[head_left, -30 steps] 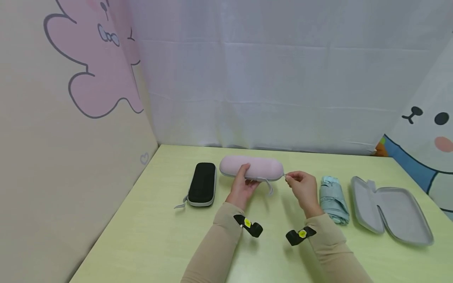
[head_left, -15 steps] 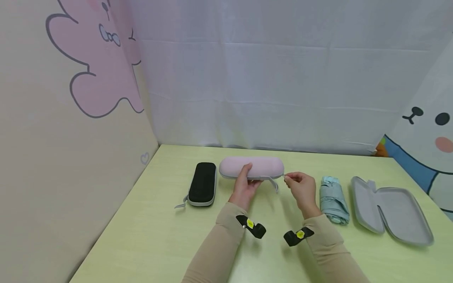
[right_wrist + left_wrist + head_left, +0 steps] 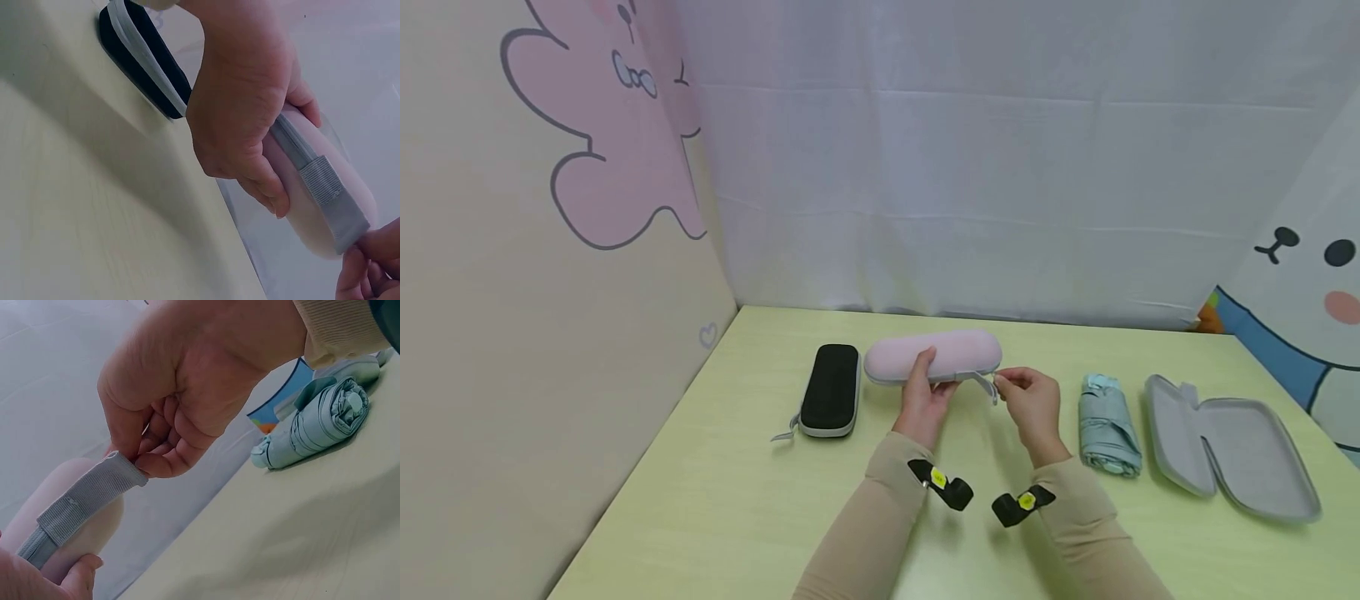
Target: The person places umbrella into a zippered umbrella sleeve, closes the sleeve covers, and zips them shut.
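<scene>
A: What is held at the fingertips?

B: The end of a grey strap (image 3: 94,497) is pinched between the thumb and fingers of the right hand (image 3: 1032,412).

A: And by the left hand (image 3: 922,412)?

B: A pink case (image 3: 951,350) is gripped there from its six o'clock side, with the thumb laid over the top and fingers placed beneath. The strap is attached along its grey edge.

A: Where is the case kept?

B: It is held up off the table (image 3: 715,500), crosswise, with the right hand placed at its four o'clock.

A: What is seen farther out?

B: Between eight and nine o'clock from it, a closed black case (image 3: 830,387) is laid on the table. Toward four, a rolled umbrella (image 3: 1108,427) is set down; at the umbrella's three, a grey case (image 3: 1258,454) is left open. At twelve, a pale curtain (image 3: 962,167) is hung.
</scene>
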Demonstrator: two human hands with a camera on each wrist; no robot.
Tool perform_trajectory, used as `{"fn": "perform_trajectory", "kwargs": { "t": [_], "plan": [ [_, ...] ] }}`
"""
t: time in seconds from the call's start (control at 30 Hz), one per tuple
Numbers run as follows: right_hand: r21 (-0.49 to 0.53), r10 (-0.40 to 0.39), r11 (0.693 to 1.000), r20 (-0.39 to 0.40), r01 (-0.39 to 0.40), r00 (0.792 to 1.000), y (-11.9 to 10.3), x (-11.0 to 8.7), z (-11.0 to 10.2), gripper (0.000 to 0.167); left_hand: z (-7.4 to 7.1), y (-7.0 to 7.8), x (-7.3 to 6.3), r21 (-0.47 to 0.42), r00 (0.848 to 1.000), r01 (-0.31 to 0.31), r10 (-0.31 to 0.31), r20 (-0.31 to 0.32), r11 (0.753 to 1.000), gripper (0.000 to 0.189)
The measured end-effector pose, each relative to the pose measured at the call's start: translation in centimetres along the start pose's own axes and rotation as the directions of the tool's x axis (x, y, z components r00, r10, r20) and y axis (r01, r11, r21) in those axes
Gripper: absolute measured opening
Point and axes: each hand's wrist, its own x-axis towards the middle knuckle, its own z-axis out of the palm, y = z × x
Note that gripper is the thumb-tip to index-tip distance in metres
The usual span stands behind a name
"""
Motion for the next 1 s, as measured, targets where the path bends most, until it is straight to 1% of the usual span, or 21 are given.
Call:
{"fn": "perform_trajectory", "kwargs": {
  "t": [0.17, 0.3, 0.47, 0.67, 0.77, 0.87, 0.93, 1.0],
  "plan": [
    [0.008, -0.008, 1.0, -0.01, 0.008, 1.0, -0.2, -0.3, 0.4, 0.013, 0.2, -0.2, -0.2, -0.007, 1.0, -0.024, 0.024, -0.003, 1.0, 0.059],
    [0.015, -0.023, 1.0, -0.003, 0.023, 1.0, -0.3, -0.6, 0.6, 0.013, 0.3, -0.4, -0.3, -0.022, 0.999, -0.036, 0.036, -0.013, 0.999, 0.06],
    [0.039, -0.04, 0.998, -0.003, 0.04, 0.999, -0.1, -0.8, 1.0, 0.012, 0.1, -0.5, -0.3, -0.034, 0.999, -0.036, 0.035, -0.022, 0.999, 0.061],
    [0.037, -0.079, 0.996, -0.023, 0.079, 0.997, 0.2, -1.0, 1.4, 0.009, 0.0, -0.7, -0.2, -0.011, 0.999, -0.047, 0.046, -0.014, 0.999, 0.059],
    [0.042, -0.067, 0.997, 0.005, 0.067, 0.998, 0.3, -1.1, 1.4, 0.01, 0.0, -0.5, -0.3, 0.026, 0.999, -0.049, 0.049, -0.005, 0.998, 0.057],
    [0.051, -0.049, 0.998, 0.085, 0.045, 0.995, 0.3, -1.2, 1.1, 0.013, -0.2, -0.1, -0.2, 0.07, 0.999, -0.05, 0.051, -0.003, 0.996, 0.058],
    [0.047, -0.036, 0.998, 0.133, 0.03, 0.991, 0.3, -1.1, 0.8, 0.016, -0.3, 0.3, -0.1, 0.136, 0.999, -0.05, 0.052, -0.011, 0.989, 0.06],
    [0.047, -0.024, 0.999, 0.151, 0.017, 0.988, 0.2, -1.0, 0.3, 0.02, -0.5, 0.7, 0.1, 0.222, 0.998, -0.052, 0.057, -0.018, 0.974, 0.061]
  ]
}}
